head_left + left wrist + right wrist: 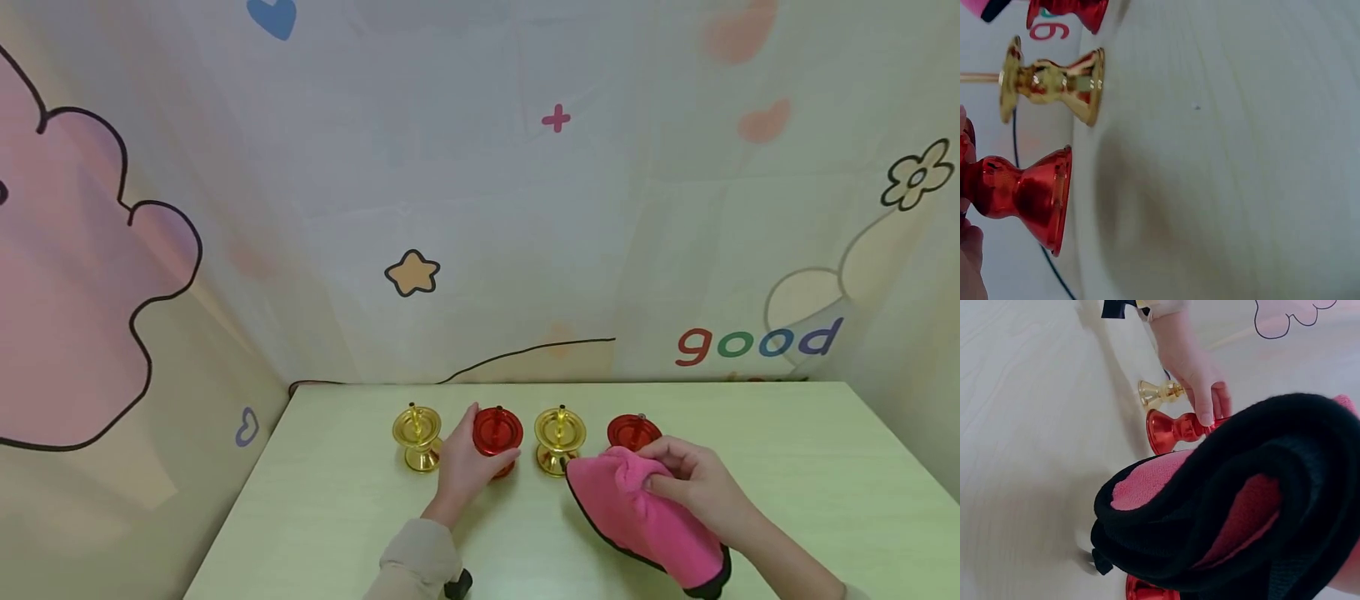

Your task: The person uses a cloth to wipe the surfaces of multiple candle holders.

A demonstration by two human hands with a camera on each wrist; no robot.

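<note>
My left hand (462,462) grips a red metallic candle holder (497,433) around its upper part, thumb in front and fingers on the far left. In the left wrist view this holder's flared red base (1041,200) shows beside the fingers; whether it touches the table I cannot tell. My right hand (701,487) pinches a pink cloth (637,517) with black edging, bunched at its top. The cloth hangs in front of a second red candle holder (628,430) and hides its lower part. In the right wrist view the folded cloth (1147,484) covers much of the scene.
Two gold candle holders stand in the same row: one (417,429) left of my left hand, one (561,429) between the red ones. The pale table (322,500) ends at a printed fabric backdrop (487,208). A dark object (458,585) sits by my left sleeve.
</note>
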